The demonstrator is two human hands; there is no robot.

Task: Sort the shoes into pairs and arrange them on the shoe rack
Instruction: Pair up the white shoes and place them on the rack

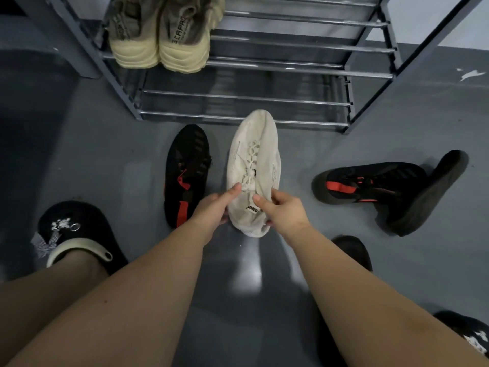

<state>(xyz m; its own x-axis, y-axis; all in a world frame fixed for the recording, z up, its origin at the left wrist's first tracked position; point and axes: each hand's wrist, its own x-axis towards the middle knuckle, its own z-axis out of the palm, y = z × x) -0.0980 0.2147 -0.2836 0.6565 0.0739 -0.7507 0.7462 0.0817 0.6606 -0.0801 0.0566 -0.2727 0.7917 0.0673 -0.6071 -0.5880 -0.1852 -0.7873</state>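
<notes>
A white lace-up sneaker (253, 160) points toe-first at the metal shoe rack (243, 100), just above the grey floor. My left hand (215, 207) grips its heel end from the left, thumb on the tongue. My right hand (284, 210) grips the heel from the right. A black sneaker with red straps (185, 173) lies on the floor just left of it. Its match (370, 182) lies on its side at the right. A beige pair (158, 35) stands on an upper rack shelf.
A black sole-up shoe (428, 192) leans beside the right black sneaker. My feet wear black clogs (76, 231), the right one (471, 335) at the corner. Another dark shoe (354, 250) peeks out behind my right forearm. The rack's lower bars (243, 117) hold nothing.
</notes>
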